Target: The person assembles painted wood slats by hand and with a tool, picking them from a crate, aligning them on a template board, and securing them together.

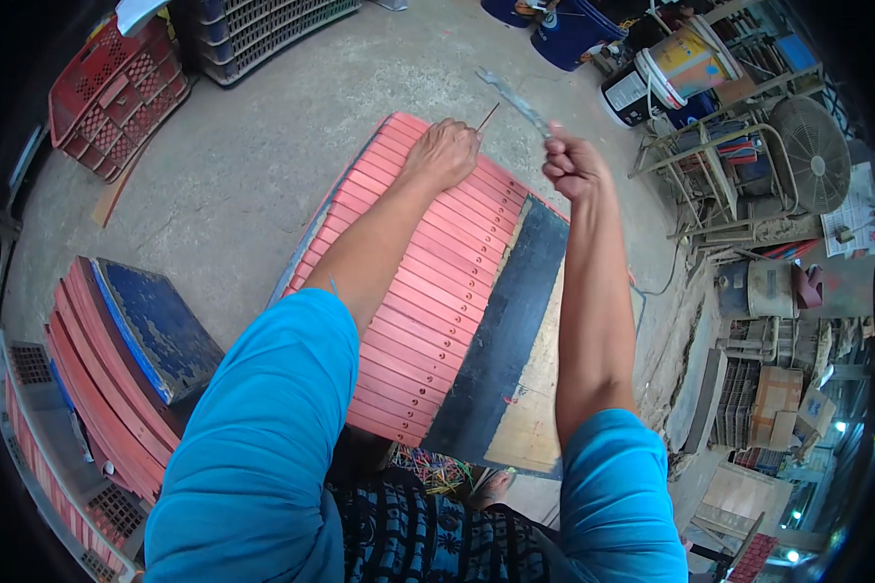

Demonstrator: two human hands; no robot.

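Below me lies a panel of pink-red slats (413,321) set side by side, with a row of small dark round marks near one end. A dark band (496,330) and a bare wooden board (533,408) adjoin it on the right. My left hand (444,154) rests on the far slats, its fingers closed round a thin brown stick (489,117) that points up and away. Raised to the right of it, past the panel's far edge, my right hand (574,165) grips a long flat grey metal bar (515,97). The bar is somewhat blurred and stays apart from the stick.
At the left stand a red plastic crate (117,97) and a stack of curved red and blue pieces (117,360). A dark crate (262,34) is at the back. Buckets (642,87), a metal fan (812,155) and cardboard boxes (776,403) line the right side.
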